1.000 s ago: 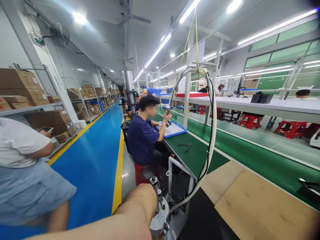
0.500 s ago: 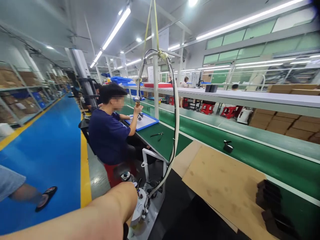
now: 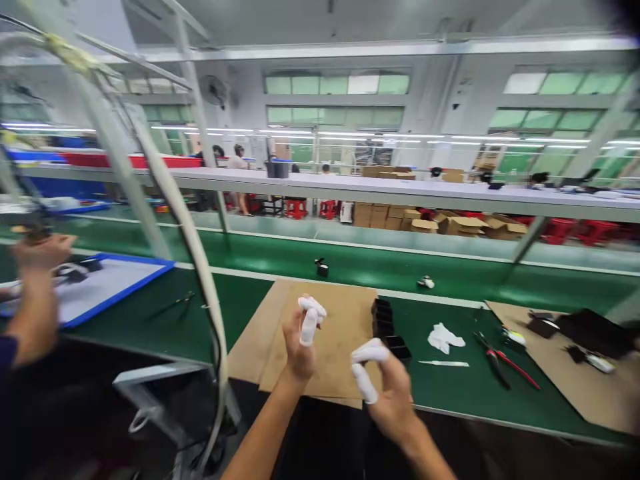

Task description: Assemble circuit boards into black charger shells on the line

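My left hand (image 3: 300, 347) hovers over a brown cardboard sheet (image 3: 340, 313) with fingers loosely curled and nothing visible in them. White finger covers sit on its thumb and forefinger. To its right, my right hand (image 3: 387, 387) is held above the bench near the cardboard's front right corner. Its thumb and forefinger, also in white covers, form an open curve with a gap between them. Black trays with compartments (image 3: 383, 317) stand at the cardboard's right edge, just beyond my right hand.
Red-handled pliers (image 3: 515, 367), a white strip (image 3: 445, 363) and a crumpled white glove or cloth (image 3: 445, 338) lie on the green bench. Small black parts (image 3: 323, 268) rest on the belt behind. A pale hose (image 3: 185, 233) arches at left, beside a co-worker's hand (image 3: 40, 257).
My view has swung right, from the aisle and the seated co-worker to the bench ahead. Both my hands now show over the bench; before, only a bare arm or leg showed low down.
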Tool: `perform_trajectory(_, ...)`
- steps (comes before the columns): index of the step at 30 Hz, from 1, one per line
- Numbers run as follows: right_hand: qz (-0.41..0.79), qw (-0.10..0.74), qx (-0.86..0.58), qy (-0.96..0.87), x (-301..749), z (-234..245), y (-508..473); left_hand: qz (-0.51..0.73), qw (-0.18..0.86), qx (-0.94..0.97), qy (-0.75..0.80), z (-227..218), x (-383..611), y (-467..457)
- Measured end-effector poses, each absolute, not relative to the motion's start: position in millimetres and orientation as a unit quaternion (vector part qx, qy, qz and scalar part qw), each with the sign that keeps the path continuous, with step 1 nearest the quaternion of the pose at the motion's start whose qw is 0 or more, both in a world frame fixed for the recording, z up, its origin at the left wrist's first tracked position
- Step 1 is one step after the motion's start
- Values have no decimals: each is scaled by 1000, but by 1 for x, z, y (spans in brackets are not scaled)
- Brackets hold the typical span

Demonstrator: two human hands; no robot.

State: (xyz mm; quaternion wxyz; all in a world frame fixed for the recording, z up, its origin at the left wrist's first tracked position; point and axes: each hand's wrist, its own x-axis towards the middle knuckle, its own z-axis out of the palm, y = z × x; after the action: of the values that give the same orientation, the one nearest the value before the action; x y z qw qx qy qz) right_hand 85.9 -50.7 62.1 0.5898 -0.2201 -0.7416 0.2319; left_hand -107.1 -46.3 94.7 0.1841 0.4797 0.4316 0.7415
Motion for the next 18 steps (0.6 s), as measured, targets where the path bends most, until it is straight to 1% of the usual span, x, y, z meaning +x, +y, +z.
perform_trajectory(1,257,575,-251,-735,76,43,-44,703,235,485,463,83,-105,-18)
perform_trajectory(2,279,567,-283,-721,67,24,-36,681,261,491,476,70,-104,9)
perform_trajectory(5,342,519,-344,-704,54,-13,-13,627,313,522,486,34,-101,77)
perform_trajectory(8,336,528,-363,-690,60,-13,8,578,334,556,495,14,-97,128)
perform_trajectory(12,289,547,-372,-692,60,-4,34,548,319,577,514,2,-91,169)
perform_trajectory(18,278,528,-403,-694,37,-34,58,545,295,577,533,-16,-98,182)
